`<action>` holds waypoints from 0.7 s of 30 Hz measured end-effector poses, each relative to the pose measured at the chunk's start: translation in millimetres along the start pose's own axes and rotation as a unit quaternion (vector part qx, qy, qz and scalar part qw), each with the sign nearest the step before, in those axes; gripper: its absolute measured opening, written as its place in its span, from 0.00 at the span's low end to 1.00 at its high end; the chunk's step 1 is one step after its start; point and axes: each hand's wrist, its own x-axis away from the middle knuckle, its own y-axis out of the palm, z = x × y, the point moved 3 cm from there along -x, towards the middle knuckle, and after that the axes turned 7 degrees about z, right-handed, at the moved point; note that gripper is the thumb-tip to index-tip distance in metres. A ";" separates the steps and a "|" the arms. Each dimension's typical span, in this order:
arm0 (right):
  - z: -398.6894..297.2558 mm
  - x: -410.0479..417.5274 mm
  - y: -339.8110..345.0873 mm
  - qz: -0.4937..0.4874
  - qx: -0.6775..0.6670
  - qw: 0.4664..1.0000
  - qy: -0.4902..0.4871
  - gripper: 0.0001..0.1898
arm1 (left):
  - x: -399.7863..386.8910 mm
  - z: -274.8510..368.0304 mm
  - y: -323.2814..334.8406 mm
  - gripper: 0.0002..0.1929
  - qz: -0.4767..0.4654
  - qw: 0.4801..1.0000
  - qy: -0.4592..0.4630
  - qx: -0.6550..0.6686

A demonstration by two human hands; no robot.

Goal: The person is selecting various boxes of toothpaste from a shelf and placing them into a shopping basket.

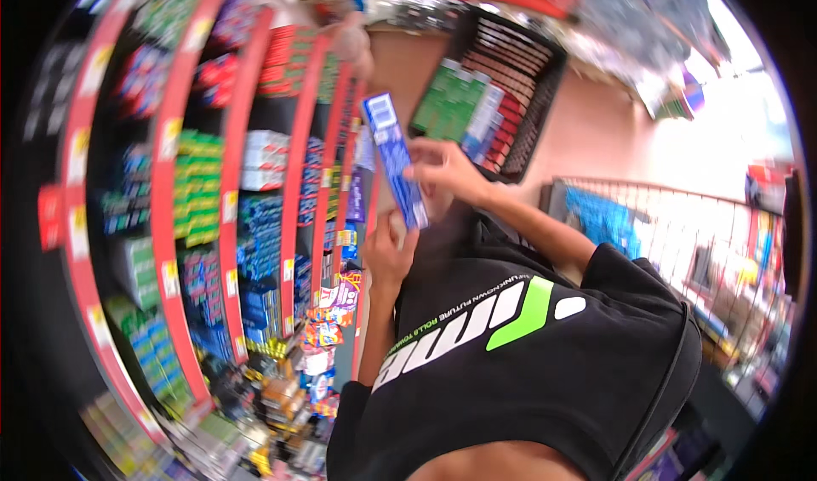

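Observation:
A long, narrow blue carton, shaped like a toothpaste box, is tilted in front of my chest. A white panel with a printed code shows near its far end. My left hand grips the near end, thumb laid against it. My right hand holds the carton's right side around the middle, with thumb and fingers bent against it. Beyond my hands, a dark plastic shopping basket stands on the floor. In it lie green cartons, blue-and-white packs and red packs.
Close on my left rise store shelves with red edge strips and price tags, stacked with small cartons. Bagged goods hang at the shelf end. To my right is a wire rack with blue packs. Blurred merchandise lies beyond the basket.

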 end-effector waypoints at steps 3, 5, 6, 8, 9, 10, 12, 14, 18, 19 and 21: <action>9.2 5.4 -87.8 0.162 0.063 0.985 -0.004 0.29 | -33.0 17.7 75.0 0.32 -0.136 0.989 -0.048 0.030; 31.3 11.9 -141.5 0.266 0.060 0.962 0.005 0.29 | -49.2 33.8 119.5 0.33 -0.196 0.980 -0.007 0.023; 46.3 11.8 -160.0 0.290 0.059 0.955 0.022 0.29 | -55.7 36.8 136.4 0.33 -0.227 0.974 0.018 0.020; 83.5 3.4 -189.9 0.334 0.077 0.936 0.074 0.26 | -69.7 38.6 167.6 0.34 -0.260 0.965 0.040 0.015; 100.3 1.4 -204.9 0.348 0.090 0.928 0.094 0.24 | -74.0 39.7 188.3 0.32 -0.300 0.953 0.047 -0.012; 118.2 0.7 -222.4 0.362 0.077 0.920 0.128 0.23 | -77.7 42.7 210.9 0.30 -0.340 0.938 0.058 -0.037; 157.3 -5.0 -249.3 0.378 0.057 0.908 0.169 0.22 | -79.8 39.6 254.6 0.28 -0.363 0.926 0.074 -0.073; 204.1 -12.4 -272.7 0.342 0.066 0.888 0.300 0.19 | -75.2 23.4 299.0 0.26 -0.385 0.912 0.090 -0.107; 259.3 -55.9 -272.2 0.324 -0.012 0.889 0.322 0.20 | -87.8 4.6 304.1 0.22 -0.397 0.905 0.045 -0.146; 267.1 -60.7 -274.9 0.316 -0.011 0.890 0.327 0.20 | -90.9 2.4 299.5 0.22 -0.393 0.908 0.023 -0.145; 276.0 -68.3 -288.8 0.292 0.309 0.858 0.286 0.22 | -99.5 -1.5 286.8 0.22 -0.403 0.909 -0.007 -0.105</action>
